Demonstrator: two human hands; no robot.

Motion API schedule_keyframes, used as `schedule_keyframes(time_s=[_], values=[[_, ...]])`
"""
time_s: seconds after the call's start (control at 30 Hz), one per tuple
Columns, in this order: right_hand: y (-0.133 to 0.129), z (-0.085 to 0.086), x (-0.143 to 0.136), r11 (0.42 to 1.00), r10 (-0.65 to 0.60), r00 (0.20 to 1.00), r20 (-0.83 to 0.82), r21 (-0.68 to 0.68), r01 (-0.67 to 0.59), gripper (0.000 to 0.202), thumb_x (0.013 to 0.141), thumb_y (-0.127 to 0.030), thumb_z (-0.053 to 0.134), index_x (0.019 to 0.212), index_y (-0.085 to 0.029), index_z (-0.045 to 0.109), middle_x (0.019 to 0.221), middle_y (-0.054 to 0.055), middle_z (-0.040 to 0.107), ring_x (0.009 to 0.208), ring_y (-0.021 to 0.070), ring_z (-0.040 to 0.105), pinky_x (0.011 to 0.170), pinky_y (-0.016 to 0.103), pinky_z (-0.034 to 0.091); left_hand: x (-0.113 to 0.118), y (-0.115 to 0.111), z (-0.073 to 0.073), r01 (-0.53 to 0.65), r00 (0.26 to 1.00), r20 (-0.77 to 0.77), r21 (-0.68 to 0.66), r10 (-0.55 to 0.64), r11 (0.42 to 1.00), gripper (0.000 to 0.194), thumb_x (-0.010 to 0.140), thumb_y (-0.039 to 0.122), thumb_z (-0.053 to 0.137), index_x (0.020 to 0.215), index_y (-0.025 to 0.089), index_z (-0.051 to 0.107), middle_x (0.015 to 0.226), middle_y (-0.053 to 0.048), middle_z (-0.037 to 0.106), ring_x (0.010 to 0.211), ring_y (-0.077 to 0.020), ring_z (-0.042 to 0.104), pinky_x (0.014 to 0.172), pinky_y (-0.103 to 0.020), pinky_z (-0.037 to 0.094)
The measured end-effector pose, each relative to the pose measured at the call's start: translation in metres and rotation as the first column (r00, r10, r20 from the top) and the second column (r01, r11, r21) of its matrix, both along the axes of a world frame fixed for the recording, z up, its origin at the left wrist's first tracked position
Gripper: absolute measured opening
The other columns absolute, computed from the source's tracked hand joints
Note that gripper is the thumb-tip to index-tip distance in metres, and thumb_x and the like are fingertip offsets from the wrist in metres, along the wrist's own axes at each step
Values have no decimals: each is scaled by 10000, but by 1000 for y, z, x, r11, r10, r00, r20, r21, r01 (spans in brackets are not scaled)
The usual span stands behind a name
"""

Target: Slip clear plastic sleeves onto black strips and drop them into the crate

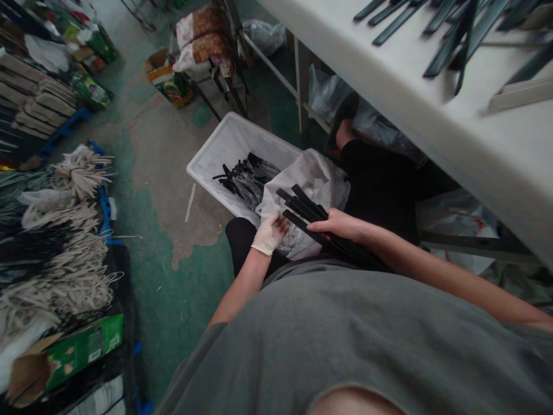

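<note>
Several flat black strips (302, 206) lie in a bundle in my right hand (337, 225), which is bare and closed round them over my lap. My left hand (271, 232) wears a pale glove and is beside the far ends of the strips, palm up with its fingers slightly curled and apart; nothing shows in it. A white plastic bin (207, 151) stands on the floor in front of me, with more black strips (248, 178) inside. A pale cloth or bag (317, 170) hangs over the bin's near side.
A white table (415, 86) at the upper right bears loose black strips (449, 40). Beyond the bin are a stool with a patterned cushion (205, 37) and a cardboard box (170, 80). Bundled cords (73, 259) on blue pallets line the left. Plastic bags (328, 92) lie under the table.
</note>
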State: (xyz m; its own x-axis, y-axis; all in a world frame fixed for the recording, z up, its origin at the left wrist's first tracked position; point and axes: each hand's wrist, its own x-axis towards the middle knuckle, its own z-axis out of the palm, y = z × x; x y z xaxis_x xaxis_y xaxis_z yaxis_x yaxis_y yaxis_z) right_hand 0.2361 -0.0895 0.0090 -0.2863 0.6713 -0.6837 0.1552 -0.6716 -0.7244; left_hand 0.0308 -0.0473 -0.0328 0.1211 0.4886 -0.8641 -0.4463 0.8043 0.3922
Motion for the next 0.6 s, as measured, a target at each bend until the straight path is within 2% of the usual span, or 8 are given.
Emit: schedule_keyframes(time_s=[0.2,0.43,0.6], values=[[-6,16,-1,998,1,1000,31,59,-3,357,684,-437,779,607,-178,544,487,-29,518,457,99,461,461,243,388,3,2,-4,-62,996,-62,60,66,996,269,788,362,779,734,173,595,684,11,628,590,-88,590,568,-209,444],[-9,17,-7,994,55,996,70,90,-61,320,691,-406,749,618,-181,533,485,-40,522,452,96,469,460,232,369,2,-1,-9,-14,995,-97,207,35,978,349,668,372,857,767,181,582,683,33,635,609,-100,616,608,-224,453],[-6,16,-10,995,53,993,106,78,-62,298,689,-383,748,609,-180,544,474,-45,512,447,95,470,450,227,369,2,-2,-11,39,990,-138,247,-4,968,411,599,403,890,760,178,586,672,34,627,613,-110,620,635,-240,463]])
